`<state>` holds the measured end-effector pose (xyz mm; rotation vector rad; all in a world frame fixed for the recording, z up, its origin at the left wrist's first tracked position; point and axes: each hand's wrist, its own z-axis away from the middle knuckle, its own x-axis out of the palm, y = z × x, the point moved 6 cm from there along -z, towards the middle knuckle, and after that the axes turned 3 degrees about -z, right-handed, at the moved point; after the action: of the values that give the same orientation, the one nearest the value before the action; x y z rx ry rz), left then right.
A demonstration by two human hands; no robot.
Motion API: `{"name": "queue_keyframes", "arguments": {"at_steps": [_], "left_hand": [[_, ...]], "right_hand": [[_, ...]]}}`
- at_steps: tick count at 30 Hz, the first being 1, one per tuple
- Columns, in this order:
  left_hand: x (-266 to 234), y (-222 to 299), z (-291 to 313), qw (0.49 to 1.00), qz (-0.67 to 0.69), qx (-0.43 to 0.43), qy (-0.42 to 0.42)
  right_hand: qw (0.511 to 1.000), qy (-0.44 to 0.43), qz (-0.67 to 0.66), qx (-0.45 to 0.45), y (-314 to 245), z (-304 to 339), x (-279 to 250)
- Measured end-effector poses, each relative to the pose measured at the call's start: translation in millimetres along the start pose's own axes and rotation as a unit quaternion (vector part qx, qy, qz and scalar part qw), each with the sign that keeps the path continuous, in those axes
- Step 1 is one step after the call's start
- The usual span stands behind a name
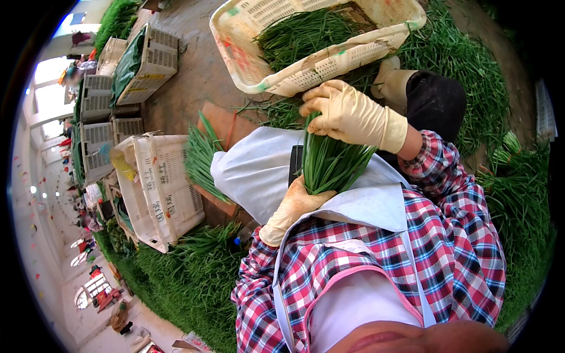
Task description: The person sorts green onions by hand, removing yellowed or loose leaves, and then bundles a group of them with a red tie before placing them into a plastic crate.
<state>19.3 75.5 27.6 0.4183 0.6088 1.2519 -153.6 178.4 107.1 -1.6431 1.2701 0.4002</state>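
A bunch of long green chives (335, 167) is held upright over my lap, in front of my pale apron (259, 165). My left hand (297, 209), in a cream rubber glove, is wrapped round the bunch at the end nearest my chest. My right hand (356, 115), gloved alike and soiled at the fingertips, curls its fingers over the far end of the bunch. Part of the bunch is hidden under that hand. Just beyond my right hand stands a cream plastic crate (244, 65) with loose chives (312, 35) in it.
Left of my lap, another bundle of chives (203, 156) lies on a brown board (226, 126). A cream crate (168, 182) stands tipped beside it, with more stacked crates (147, 65) farther off. Heaps of chives spread at the right (471, 88) and lower left (182, 288).
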Motion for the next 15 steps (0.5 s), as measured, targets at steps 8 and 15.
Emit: {"name": "queue_keyframes", "arguments": {"at_steps": [8, 15], "left_hand": [[1.4, 2.5, 3.2, 0.997, 0.066, -0.006, -0.029], [2.5, 6.3, 5.2, 0.993, 0.107, -0.024, -0.042]], "right_hand": [[0.977, -0.023, -0.167, 0.127, 26.8, 6.8, -4.1], [0.953, -0.002, -0.265, 0.149, 32.0, 10.1, 10.8]]}}
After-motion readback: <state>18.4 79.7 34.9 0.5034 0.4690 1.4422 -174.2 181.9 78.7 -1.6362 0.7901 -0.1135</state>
